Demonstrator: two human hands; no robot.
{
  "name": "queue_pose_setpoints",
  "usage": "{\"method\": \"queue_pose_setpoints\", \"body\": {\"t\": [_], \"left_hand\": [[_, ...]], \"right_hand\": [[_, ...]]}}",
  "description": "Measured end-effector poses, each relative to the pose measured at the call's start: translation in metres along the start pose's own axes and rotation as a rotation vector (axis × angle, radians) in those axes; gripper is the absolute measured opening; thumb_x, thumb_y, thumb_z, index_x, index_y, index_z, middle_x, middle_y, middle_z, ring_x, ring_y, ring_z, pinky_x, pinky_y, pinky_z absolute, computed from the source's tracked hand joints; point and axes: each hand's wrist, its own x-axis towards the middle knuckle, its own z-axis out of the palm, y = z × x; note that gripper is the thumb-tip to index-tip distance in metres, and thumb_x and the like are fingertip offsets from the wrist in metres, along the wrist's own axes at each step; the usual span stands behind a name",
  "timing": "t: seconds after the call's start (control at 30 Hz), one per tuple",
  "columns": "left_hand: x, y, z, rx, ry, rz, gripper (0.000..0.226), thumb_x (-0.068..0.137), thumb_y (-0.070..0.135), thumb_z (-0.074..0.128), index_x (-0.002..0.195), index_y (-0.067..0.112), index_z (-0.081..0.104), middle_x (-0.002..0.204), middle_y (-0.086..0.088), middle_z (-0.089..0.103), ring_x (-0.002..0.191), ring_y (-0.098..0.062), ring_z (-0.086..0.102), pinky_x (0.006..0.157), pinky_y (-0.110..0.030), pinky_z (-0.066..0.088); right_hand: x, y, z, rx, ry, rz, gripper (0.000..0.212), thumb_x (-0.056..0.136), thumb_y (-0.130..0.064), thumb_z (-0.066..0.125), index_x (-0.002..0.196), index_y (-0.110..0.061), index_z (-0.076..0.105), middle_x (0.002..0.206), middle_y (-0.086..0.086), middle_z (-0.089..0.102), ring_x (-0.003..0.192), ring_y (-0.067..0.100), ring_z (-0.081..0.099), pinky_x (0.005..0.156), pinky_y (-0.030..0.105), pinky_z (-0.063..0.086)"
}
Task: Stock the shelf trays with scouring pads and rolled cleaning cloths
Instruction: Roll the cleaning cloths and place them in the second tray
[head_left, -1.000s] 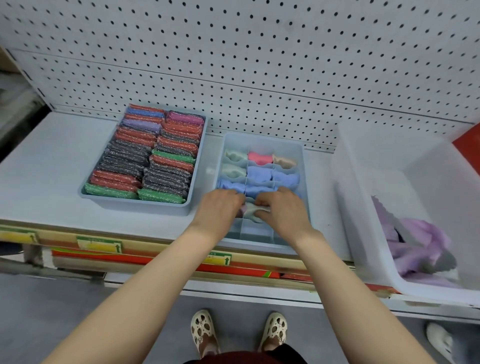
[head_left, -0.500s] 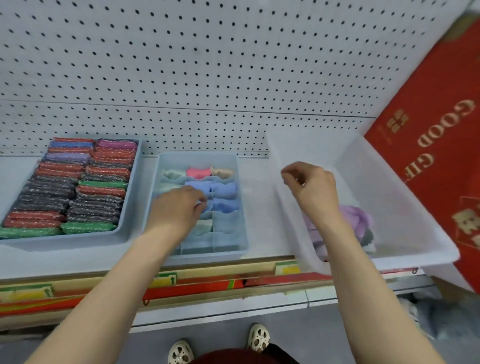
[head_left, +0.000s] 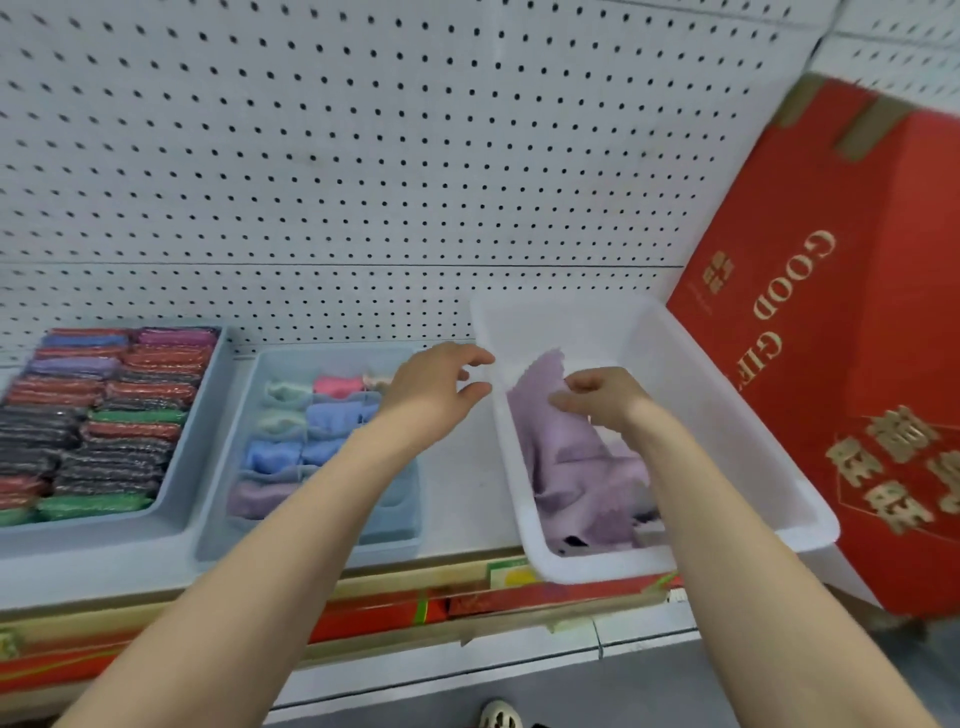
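A blue tray (head_left: 171, 493) at the left is packed with rows of red, grey, green and purple scouring pads (head_left: 104, 415). Beside it a divided blue tray (head_left: 218, 530) holds rolled cloths (head_left: 332, 410) in several colours. At the right a clear white bin (head_left: 737, 467) holds loose purple cloths. My right hand (head_left: 597, 397) pinches a purple cloth (head_left: 550, 426) and lifts its top edge inside the bin. My left hand (head_left: 436, 387) hovers with spread fingers between the divided tray and the bin's left wall, holding nothing.
A white pegboard wall (head_left: 363, 156) backs the shelf. A large red gift box (head_left: 841, 364) leans at the right, close to the bin. The shelf's front edge (head_left: 415, 582) carries price labels, with red packages below it.
Both hands left the divided tray and moved right. My right hand went into the white bin and took hold of a purple cloth. My left hand followed toward the bin. The view swung right.
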Motion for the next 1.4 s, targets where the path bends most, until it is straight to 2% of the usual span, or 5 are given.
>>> {"method": "queue_pose_setpoints", "body": {"t": [0.3, 0.47, 0.7, 1.07, 1.4], "left_hand": [[0.031, 0.045, -0.02, -0.268, -0.021, 0.156, 0.071, 0.09, 0.029, 0.066, 0.15, 0.031, 0.03, 0.152, 0.009, 0.038, 0.139, -0.007, 0.034, 0.114, -0.029, 0.03], [0.043, 0.072, -0.041, -0.467, -0.03, 0.211, 0.055, 0.082, 0.022, 0.076, 0.131, 0.033, 0.054, 0.103, 0.011, 0.066, 0.106, -0.003, 0.059, 0.102, -0.035, 0.046], [0.045, 0.094, -0.066, -0.667, -0.102, 0.241, 0.072, 0.075, 0.033, 0.08, 0.137, 0.037, 0.043, 0.128, 0.009, 0.059, 0.125, -0.003, 0.05, 0.089, -0.014, 0.049], [0.024, 0.079, -0.085, -0.373, 0.074, 0.122, 0.032, 0.078, 0.027, 0.08, 0.061, 0.022, 0.053, 0.055, 0.014, 0.047, 0.056, -0.005, 0.043, 0.055, -0.024, 0.035], [-0.006, -0.025, -0.113, -0.476, 0.425, -0.155, 0.021, 0.079, 0.013, 0.076, 0.071, 0.032, 0.07, 0.063, 0.013, 0.066, 0.063, -0.008, 0.058, 0.071, -0.026, 0.048]], "right_hand": [[-0.036, -0.068, -0.062, -0.167, 0.085, -0.441, 0.027, 0.093, -0.028, 0.064, 0.09, -0.002, 0.071, 0.078, 0.009, 0.064, 0.072, 0.026, 0.052, 0.066, 0.029, 0.042], [-0.043, -0.091, -0.071, 0.165, 0.099, -0.571, 0.013, 0.095, -0.013, 0.06, 0.089, -0.011, 0.071, 0.085, 0.004, 0.069, 0.079, 0.013, 0.06, 0.083, 0.03, 0.046], [-0.056, -0.122, -0.079, 0.415, -0.126, -0.57, 0.013, 0.1, -0.014, 0.051, 0.097, -0.01, 0.063, 0.085, 0.006, 0.069, 0.074, 0.017, 0.067, 0.069, 0.024, 0.054], [-0.055, -0.143, -0.06, 0.363, 0.115, -0.59, 0.003, 0.085, -0.016, 0.075, 0.088, -0.017, 0.074, 0.083, 0.001, 0.071, 0.079, 0.012, 0.065, 0.071, 0.03, 0.051], [-0.048, -0.14, -0.047, 0.683, 0.172, -0.423, 0.009, 0.086, -0.028, 0.072, 0.084, -0.021, 0.067, 0.076, -0.006, 0.065, 0.06, 0.006, 0.058, 0.046, 0.02, 0.042]]}}
